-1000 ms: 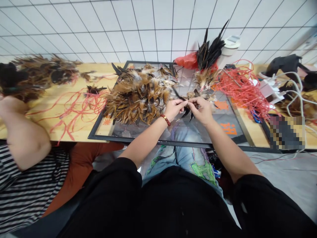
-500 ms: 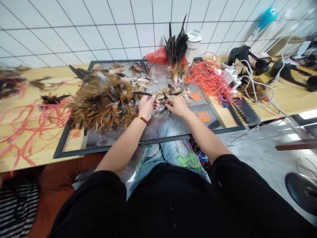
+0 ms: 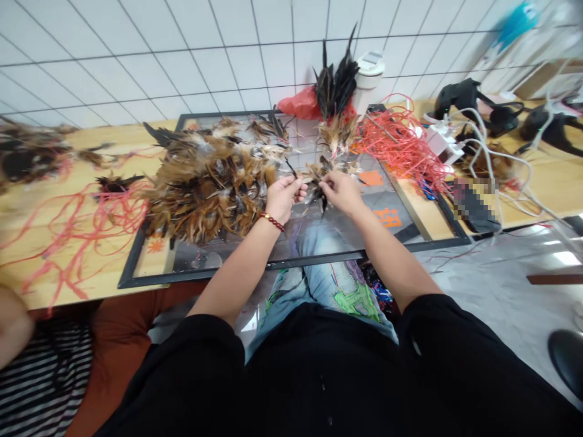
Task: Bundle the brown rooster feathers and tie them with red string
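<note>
My left hand, a red bead bracelet at its wrist, pinches a slim dark feather that points up and away. Just right of it, my right hand has its fingertips closed on feathers at the near side of a small loose feather pile. The exact feathers in that pinch are partly hidden by the fingers. A large heap of brown feathers lies to the left of my left hand. Both hands are over a glass panel with a dark frame.
Pink-red string lies tangled at the right, another string bundle at the left. Behind stand black feathers, a red bag and a white canister. Cables, a charger and headsets are further right. Another person sits at left.
The dark feather in my left hand has swung from pointing left to nearly upright. My view has shifted slightly left, and the other person's arm has come into sight at the left edge.
</note>
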`<state>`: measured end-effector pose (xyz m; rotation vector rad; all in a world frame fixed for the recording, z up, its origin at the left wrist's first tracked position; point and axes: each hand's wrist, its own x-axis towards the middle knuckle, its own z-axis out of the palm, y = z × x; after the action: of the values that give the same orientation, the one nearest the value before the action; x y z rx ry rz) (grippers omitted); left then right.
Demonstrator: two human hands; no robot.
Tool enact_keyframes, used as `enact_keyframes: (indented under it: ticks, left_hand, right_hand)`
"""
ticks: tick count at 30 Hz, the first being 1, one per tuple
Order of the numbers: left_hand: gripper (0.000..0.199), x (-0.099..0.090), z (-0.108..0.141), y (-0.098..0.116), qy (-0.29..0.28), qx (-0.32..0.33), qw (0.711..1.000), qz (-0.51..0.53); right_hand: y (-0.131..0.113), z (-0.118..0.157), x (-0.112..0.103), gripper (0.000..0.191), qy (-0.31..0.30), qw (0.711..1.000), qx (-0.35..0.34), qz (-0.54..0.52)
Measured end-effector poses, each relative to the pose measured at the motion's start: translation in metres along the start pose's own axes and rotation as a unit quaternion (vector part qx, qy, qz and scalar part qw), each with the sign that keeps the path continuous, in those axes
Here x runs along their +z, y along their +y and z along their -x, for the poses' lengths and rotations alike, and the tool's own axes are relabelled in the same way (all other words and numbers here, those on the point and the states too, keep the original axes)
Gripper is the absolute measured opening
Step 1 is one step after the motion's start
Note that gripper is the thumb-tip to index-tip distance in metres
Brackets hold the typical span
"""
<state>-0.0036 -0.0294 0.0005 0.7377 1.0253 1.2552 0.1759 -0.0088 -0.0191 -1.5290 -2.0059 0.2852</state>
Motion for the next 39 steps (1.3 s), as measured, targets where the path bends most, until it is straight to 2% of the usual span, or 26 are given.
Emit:
enact_keyframes:
  ticks: [3,5,7,10,12,14,16,22,29,36,39]
  left_hand:
    - [0.015,0.0,0.001,0.0,0.006,-0.008,1.0,0.005]
    - [0.016,-0.001,0.001,0.002,0.026,-0.01,0.999,0.02]
    - [0.014,-0.001,0.0,0.003,0.048,-0.006,0.998,0.039]
    - [0.014,-0.003,-0.002,0.007,0.074,-0.007,0.995,0.066]
    - [0.013,-0.004,-0.002,0.01,0.08,-0.014,0.994,0.076]
    - [0.013,-0.005,-0.002,0.012,0.077,-0.024,0.994,0.075]
    - [0.013,-0.005,-0.001,0.014,0.067,-0.034,0.995,0.065]
    - [0.015,-0.003,0.002,0.011,0.031,-0.045,0.998,-0.014]
    - [0.014,-0.001,0.001,0.002,0.002,-0.016,0.991,-0.129]
    - [0.02,-0.002,0.006,0.002,-0.089,-0.041,0.972,-0.213]
    - [0.02,0.0,0.008,0.003,-0.118,-0.062,0.967,-0.215]
  right_hand:
    - [0.016,-0.005,0.006,0.012,0.104,0.989,0.022,-0.103]
    - [0.023,-0.007,0.006,0.009,0.115,0.984,0.014,-0.136]
    - [0.025,-0.005,0.003,0.009,0.09,0.986,-0.022,-0.136]
    - [0.021,0.0,-0.002,0.014,0.009,0.985,-0.129,-0.114]
    - [0.016,0.003,-0.003,0.019,-0.048,0.977,-0.193,-0.072]
    - [0.011,0.005,-0.002,0.017,-0.085,0.972,-0.219,-0.015]
    - [0.007,0.007,-0.001,0.015,-0.088,0.972,-0.218,0.028]
    - [0.005,0.007,-0.004,0.02,0.019,0.986,-0.157,0.049]
    - [-0.001,0.01,-0.007,0.024,0.02,0.987,-0.143,0.072]
    - [-0.004,0.009,-0.005,0.025,0.038,0.988,-0.135,0.056]
    - [0.0,0.006,-0.012,0.025,0.071,0.99,-0.118,0.035]
